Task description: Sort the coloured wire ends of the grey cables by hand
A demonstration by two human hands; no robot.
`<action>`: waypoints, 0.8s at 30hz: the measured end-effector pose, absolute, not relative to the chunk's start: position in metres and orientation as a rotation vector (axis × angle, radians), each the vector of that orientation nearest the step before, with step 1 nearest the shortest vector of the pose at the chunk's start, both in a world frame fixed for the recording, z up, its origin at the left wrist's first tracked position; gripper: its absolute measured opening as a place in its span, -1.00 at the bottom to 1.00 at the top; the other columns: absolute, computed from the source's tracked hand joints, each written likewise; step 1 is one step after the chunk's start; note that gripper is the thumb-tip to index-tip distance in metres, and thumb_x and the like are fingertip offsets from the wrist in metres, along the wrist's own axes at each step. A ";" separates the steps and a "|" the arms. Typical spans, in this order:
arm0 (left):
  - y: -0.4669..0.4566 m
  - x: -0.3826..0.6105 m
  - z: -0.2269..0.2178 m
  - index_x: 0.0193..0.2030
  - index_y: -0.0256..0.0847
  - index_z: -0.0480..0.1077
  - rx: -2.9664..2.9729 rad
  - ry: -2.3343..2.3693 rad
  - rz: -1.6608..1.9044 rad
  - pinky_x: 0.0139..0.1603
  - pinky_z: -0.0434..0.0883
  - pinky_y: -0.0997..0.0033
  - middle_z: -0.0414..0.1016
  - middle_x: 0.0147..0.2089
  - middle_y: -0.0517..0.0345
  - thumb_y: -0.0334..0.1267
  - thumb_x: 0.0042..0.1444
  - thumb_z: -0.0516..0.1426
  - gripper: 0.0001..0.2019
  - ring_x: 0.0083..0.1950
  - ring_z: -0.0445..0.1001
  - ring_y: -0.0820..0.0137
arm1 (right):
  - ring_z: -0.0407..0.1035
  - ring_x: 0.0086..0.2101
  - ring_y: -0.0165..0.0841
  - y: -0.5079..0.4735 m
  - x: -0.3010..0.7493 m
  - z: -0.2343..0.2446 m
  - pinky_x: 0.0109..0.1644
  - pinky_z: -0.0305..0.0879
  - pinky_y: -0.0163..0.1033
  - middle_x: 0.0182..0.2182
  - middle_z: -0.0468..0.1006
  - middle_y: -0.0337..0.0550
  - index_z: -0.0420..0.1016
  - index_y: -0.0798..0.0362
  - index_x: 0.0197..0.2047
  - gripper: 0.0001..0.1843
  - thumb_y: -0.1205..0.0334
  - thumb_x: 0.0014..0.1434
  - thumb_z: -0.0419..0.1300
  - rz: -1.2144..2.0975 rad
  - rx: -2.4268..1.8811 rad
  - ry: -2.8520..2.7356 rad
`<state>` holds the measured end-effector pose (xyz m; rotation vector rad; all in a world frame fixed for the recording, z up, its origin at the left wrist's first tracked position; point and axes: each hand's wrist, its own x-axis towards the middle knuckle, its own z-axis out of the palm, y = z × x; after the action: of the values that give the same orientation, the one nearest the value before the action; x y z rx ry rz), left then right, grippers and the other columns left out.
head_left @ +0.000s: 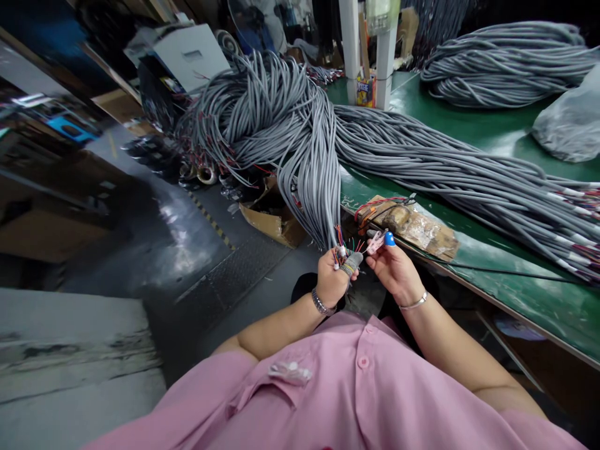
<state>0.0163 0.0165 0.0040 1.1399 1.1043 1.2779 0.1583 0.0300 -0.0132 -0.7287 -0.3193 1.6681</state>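
Note:
A thick bundle of grey cables (307,162) hangs from the green table (497,134) down to my lap. My left hand (334,277) is closed round the cable ends, where thin red, green and white wires (344,245) stick out; its thumb wears a grey knitted cot. My right hand (392,265) pinches a small pink tool (376,242) beside those wire tips, with a blue cot on one fingertip. Both wrists wear bracelets. The two hands are almost touching, just below the table edge.
A taped brown block with red wires (410,225) lies on the table edge near my hands. More grey cable piles (506,62) and a plastic bag (572,119) sit farther back. A cardboard box (272,222) stands on the dark floor to the left. White posts (349,37) rise behind.

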 end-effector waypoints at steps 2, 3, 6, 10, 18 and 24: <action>0.018 0.017 0.004 -0.48 -0.25 0.28 1.142 1.116 1.271 -0.63 0.25 0.59 0.34 -0.64 0.31 -0.07 -0.03 0.30 -0.66 -0.66 0.28 0.59 | 0.44 -0.37 -0.43 0.031 0.158 -0.013 -0.32 0.37 -0.35 -0.33 0.62 -0.23 0.57 0.01 -0.28 -0.72 0.00 0.03 0.36 1.663 -0.720 -0.305; 0.018 0.017 0.003 -0.47 -0.25 0.29 1.154 1.119 1.260 -0.63 0.25 0.59 0.35 -0.64 0.31 -0.07 -0.03 0.30 -0.67 -0.66 0.29 0.59 | 0.44 -0.36 -0.43 0.031 0.157 -0.013 -0.31 0.37 -0.35 -0.33 0.63 -0.23 0.57 0.01 -0.28 -0.73 0.01 0.03 0.37 1.661 -0.712 -0.297; 0.017 0.017 0.000 -0.46 -0.25 0.29 1.199 1.119 1.231 -0.61 0.27 0.59 0.36 -0.63 0.29 -0.10 -0.01 0.29 -0.69 -0.65 0.30 0.58 | 0.44 -0.36 -0.44 0.032 0.156 -0.013 -0.31 0.37 -0.37 -0.34 0.63 -0.25 0.57 0.02 -0.28 -0.72 0.02 0.01 0.38 1.656 -0.689 -0.280; 0.015 0.015 -0.001 -0.48 -0.25 0.29 1.216 1.123 1.227 -0.62 0.26 0.59 0.33 -0.65 0.31 -0.11 -0.04 0.31 -0.67 -0.66 0.29 0.58 | 0.43 -0.37 -0.44 0.030 0.157 -0.015 -0.33 0.37 -0.36 -0.34 0.61 -0.23 0.56 0.01 -0.28 -0.68 -0.06 0.03 0.35 1.691 -0.679 -0.286; 0.014 -0.005 -0.006 -0.36 -0.31 0.45 1.208 1.009 1.079 -0.48 0.42 0.52 0.51 -0.51 0.17 -0.08 -0.06 0.34 -0.69 -0.54 0.44 0.51 | 0.45 -0.35 -0.40 0.022 0.174 -0.028 -0.34 0.39 -0.32 -0.31 0.60 -0.20 0.53 -0.03 -0.26 -0.62 -0.16 0.03 0.30 1.740 -0.694 -0.264; 0.022 -0.016 0.000 -0.19 -0.32 0.53 1.169 0.857 1.050 -0.39 0.49 0.49 0.60 -0.28 0.02 -0.10 -0.07 0.35 -0.64 -0.42 0.53 0.45 | 0.43 -0.39 -0.44 0.011 0.181 -0.039 -0.33 0.39 -0.34 -0.31 0.59 -0.21 0.55 -0.02 -0.23 -0.75 0.04 0.06 0.33 1.686 -0.812 -0.361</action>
<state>-0.0163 0.0219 -0.0001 1.1686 0.8574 1.0495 0.1810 0.0111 -0.0388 -0.8124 -0.3609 1.6859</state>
